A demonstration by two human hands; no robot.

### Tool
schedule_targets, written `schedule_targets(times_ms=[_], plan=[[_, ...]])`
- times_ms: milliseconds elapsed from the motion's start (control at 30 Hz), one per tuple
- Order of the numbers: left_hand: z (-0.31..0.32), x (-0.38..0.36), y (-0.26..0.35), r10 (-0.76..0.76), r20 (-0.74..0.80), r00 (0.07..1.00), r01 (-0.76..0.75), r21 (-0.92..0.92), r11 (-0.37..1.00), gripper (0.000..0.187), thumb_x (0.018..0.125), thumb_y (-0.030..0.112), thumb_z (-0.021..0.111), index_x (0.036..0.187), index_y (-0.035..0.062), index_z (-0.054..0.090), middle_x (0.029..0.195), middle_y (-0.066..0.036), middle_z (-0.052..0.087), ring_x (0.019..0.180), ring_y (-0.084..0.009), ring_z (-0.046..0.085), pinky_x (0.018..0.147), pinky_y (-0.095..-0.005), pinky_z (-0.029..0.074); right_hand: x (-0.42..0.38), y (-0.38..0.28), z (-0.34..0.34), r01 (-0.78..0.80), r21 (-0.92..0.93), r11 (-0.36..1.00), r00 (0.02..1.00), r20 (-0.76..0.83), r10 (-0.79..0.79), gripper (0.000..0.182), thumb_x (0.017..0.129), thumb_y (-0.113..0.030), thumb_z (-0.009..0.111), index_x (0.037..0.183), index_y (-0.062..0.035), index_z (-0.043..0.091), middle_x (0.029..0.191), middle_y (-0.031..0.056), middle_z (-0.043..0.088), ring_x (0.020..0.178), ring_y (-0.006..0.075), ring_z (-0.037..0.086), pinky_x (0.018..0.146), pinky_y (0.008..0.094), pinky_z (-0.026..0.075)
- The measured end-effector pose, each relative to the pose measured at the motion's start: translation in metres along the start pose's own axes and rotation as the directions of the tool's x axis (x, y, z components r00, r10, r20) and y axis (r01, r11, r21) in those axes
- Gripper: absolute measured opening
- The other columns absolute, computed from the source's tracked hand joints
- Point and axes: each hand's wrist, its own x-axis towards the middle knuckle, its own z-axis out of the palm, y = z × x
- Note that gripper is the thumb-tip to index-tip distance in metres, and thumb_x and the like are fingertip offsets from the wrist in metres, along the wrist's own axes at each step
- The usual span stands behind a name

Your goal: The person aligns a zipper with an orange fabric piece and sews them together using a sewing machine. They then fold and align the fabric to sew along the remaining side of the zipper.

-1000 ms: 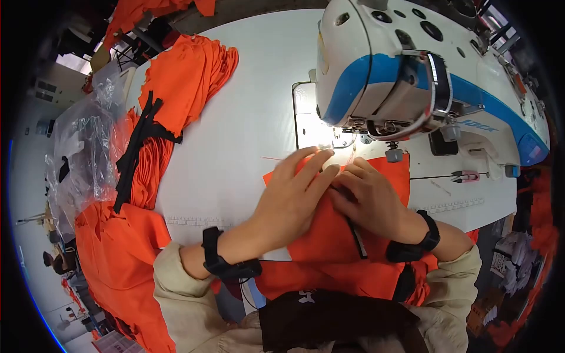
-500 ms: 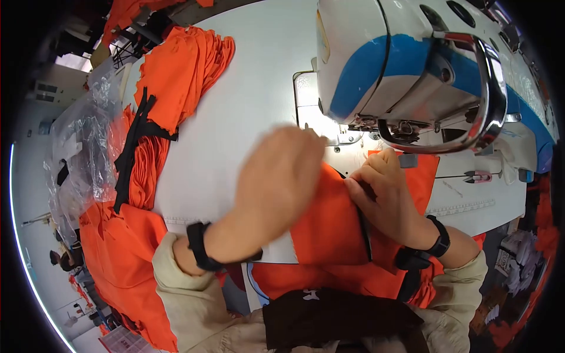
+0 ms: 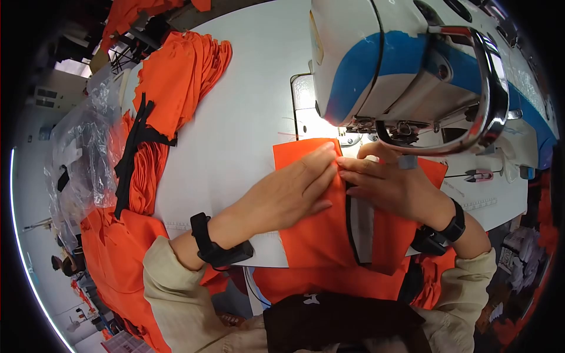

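An orange fabric piece (image 3: 312,235) with a black-edged strip (image 3: 351,226) lies on the white table under the head of a white and blue sewing machine (image 3: 406,65). My left hand (image 3: 291,191) lies flat on the orange fabric, fingers stretched toward the needle area. My right hand (image 3: 394,182) presses the fabric's edge just in front of the presser foot (image 3: 403,132), its fingertips meeting those of the left hand. Both wrists wear black bands.
A stack of orange fabric pieces (image 3: 182,70) with black strips (image 3: 132,153) lies at the table's left. Clear plastic bags (image 3: 82,141) sit beyond it. Small pink snips (image 3: 479,175) rest to the machine's right. More orange cloth (image 3: 118,259) hangs by my left arm.
My left hand lifted from the fabric, then came back down flat on it. The orange piece has slid forward under the machine head, and the right hand moved up with it.
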Motion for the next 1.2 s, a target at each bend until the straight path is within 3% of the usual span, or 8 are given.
schedule_targets(times_ms=[133,300,433,633,800,900,1100,1200], plan=[[0.004,0.000,0.018,-0.122,-0.063,0.990,0.129,0.107,0.986,0.060,0.090,0.030,0.063,0.132,-0.0092,0.046,0.141,-0.024,0.042,0.135,-0.0329,0.040,0.110,-0.0372,0.039,-0.006,-0.014,0.008,0.010,-0.137,0.991,1.000,-0.021,-0.013,0.035,0.080,-0.026,0.071,0.109,-0.0065,0.067,0.123,0.0008,0.061,0.107,0.0206,0.056,0.089,0.0369,0.048],[0.013,-0.002,0.029,-0.111,-0.112,0.987,0.134,0.222,0.966,0.060,0.091,0.033,0.061,0.131,-0.0100,0.048,0.135,-0.026,0.048,0.133,-0.0372,0.040,0.113,-0.0397,0.034,-0.013,-0.026,0.008,0.011,-0.245,0.969,1.000,0.008,-0.009,0.039,0.081,-0.027,0.070,0.110,-0.0024,0.066,0.122,0.0056,0.060,0.107,0.0237,0.054,0.089,0.0364,0.048],[0.005,-0.001,0.012,-0.058,-0.104,0.993,0.082,0.246,0.966,0.063,0.091,0.035,0.061,0.132,-0.0102,0.046,0.138,-0.026,0.045,0.134,-0.0362,0.040,0.113,-0.0395,0.035,-0.011,-0.029,0.012,-0.009,-0.274,0.962,0.998,-0.055,-0.006,0.045,0.073,-0.026,0.076,0.111,-0.0047,0.065,0.122,0.0036,0.060,0.097,0.0214,0.054,0.082,0.0352,0.045],[-0.006,0.009,-0.010,-0.003,-0.074,0.997,0.013,0.138,0.990,0.064,0.090,0.035,0.061,0.135,-0.0077,0.043,0.145,-0.022,0.037,0.135,-0.0328,0.040,0.112,-0.0406,0.037,-0.004,-0.023,0.010,-0.103,-0.226,0.969,0.995,-0.020,0.101,0.052,0.070,-0.033,0.077,0.115,-0.0100,0.063,0.122,0.0004,0.059,0.109,0.0236,0.050,0.088,0.0375,0.048],[0.014,-0.007,0.025,-0.062,-0.004,0.998,0.060,0.325,0.944,0.073,0.092,0.042,0.058,0.141,-0.0073,0.038,0.150,-0.021,0.033,0.141,-0.0330,0.031,0.115,-0.0443,0.030,-0.005,-0.024,0.010,-0.100,-0.309,0.946,0.994,-0.002,0.105,0.047,0.075,-0.037,0.075,0.113,-0.0110,0.064,0.122,-0.0022,0.059,0.109,0.0231,0.050,0.086,0.0355,0.050],[0.017,-0.010,0.031,-0.213,-0.004,0.977,0.213,0.072,0.974,0.077,0.092,0.046,0.057,0.143,-0.0069,0.035,0.151,-0.021,0.032,0.144,-0.0330,0.026,0.117,-0.0446,0.025,-0.005,-0.028,0.012,-0.123,-0.406,0.905,0.992,-0.023,0.124,0.045,0.078,-0.041,0.072,0.111,-0.0115,0.065,0.121,-0.0028,0.060,0.108,0.0221,0.050,0.084,0.0346,0.050],[-0.003,0.011,-0.012,-0.098,-0.005,0.995,0.098,0.143,0.985,0.077,0.093,0.052,0.053,0.144,-0.0042,0.036,0.151,-0.020,0.032,0.144,-0.0326,0.026,0.118,-0.0421,0.024,0.002,-0.021,0.011,-0.130,-0.552,0.824,0.991,-0.064,0.114,0.045,0.081,-0.045,0.069,0.112,-0.0132,0.066,0.119,-0.0039,0.061,0.104,0.0210,0.053,0.082,0.0314,0.049],[-0.005,0.010,-0.017,-0.073,0.002,0.997,0.072,0.152,0.986,0.071,0.093,0.052,0.052,0.142,0.0017,0.042,0.149,-0.018,0.036,0.142,-0.0333,0.028,0.117,-0.0419,0.027,0.006,-0.017,0.012,-0.152,-0.480,0.864,0.986,-0.134,0.099,0.046,0.085,-0.044,0.065,0.111,-0.0055,0.065,0.112,0.0019,0.064,0.089,0.0170,0.061,0.082,0.0325,0.045]])
